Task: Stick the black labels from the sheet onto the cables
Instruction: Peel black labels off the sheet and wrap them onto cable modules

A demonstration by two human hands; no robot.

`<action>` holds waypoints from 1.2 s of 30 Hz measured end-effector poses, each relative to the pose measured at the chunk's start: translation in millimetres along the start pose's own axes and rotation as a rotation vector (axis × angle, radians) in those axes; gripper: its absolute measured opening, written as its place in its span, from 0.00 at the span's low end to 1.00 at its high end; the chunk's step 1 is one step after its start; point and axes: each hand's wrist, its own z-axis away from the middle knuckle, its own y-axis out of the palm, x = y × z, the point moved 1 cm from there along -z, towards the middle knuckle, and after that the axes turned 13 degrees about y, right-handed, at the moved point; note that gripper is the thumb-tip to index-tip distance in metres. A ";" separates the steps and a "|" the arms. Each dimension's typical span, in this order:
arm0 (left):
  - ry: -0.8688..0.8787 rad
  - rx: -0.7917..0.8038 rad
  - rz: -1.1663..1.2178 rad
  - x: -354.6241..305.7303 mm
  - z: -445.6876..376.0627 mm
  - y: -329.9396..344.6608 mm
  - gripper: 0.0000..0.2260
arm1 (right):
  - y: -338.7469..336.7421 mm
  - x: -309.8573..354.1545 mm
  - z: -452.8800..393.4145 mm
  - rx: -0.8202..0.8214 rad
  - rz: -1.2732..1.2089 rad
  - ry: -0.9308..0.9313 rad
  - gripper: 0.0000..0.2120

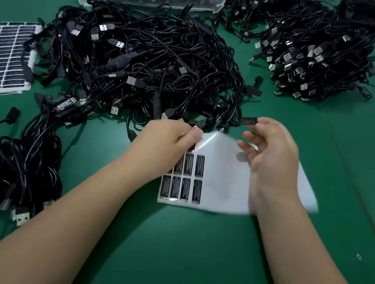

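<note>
The sheet (pixel 221 182) lies under both hands, mostly bare backing, with two short rows of labels (pixel 182 177) left just below the left fingers (pixel 192 135), which pinch at its upper edge. The right fingers (pixel 252 136) hang loosely curled, holding nothing. Beyond the fingers, a big cable pile (pixel 144 63) waits; a full sheet (pixel 1 55) sits far left.

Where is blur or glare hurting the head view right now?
Head view: the right hand and the label sheet beneath it are motion-smeared; glare whitens the sheet's lifted corner near the left hand; the cable pile stays fairly sharp.
</note>
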 end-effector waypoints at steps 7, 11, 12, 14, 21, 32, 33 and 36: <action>0.094 -0.040 -0.521 -9.7 5.9 1.3 0.14 | -5.7 -2.0 -7.6 -0.133 -0.319 0.073 0.05; 0.013 -0.204 -0.410 -8.6 -2.9 -10.6 0.14 | -4.5 -1.8 -6.4 -0.109 -0.175 -0.019 0.05; -0.016 -0.234 -0.396 -9.3 -6.7 -11.3 0.13 | -4.1 -2.4 -4.2 -0.111 -0.099 -0.064 0.04; -0.066 -0.226 -0.508 -12.9 -19.8 -9.6 0.12 | -2.9 -4.6 0.1 -0.136 0.094 -0.200 0.04; -0.199 -0.021 -0.665 -18.4 -60.1 -18.9 0.12 | 2.3 -8.5 7.9 -0.067 0.313 -0.482 0.06; -0.283 -0.233 0.942 -10.3 -3.2 0.4 0.05 | -2.3 -3.2 -10.7 0.382 -0.489 0.372 0.05; -0.255 -0.236 1.046 -9.2 -5.1 1.1 0.05 | -3.2 -3.6 -10.8 0.397 -0.500 0.391 0.05; -0.148 -0.258 1.395 -1.4 -11.8 -5.6 0.11 | -5.2 -2.7 -14.3 0.430 -0.560 0.433 0.05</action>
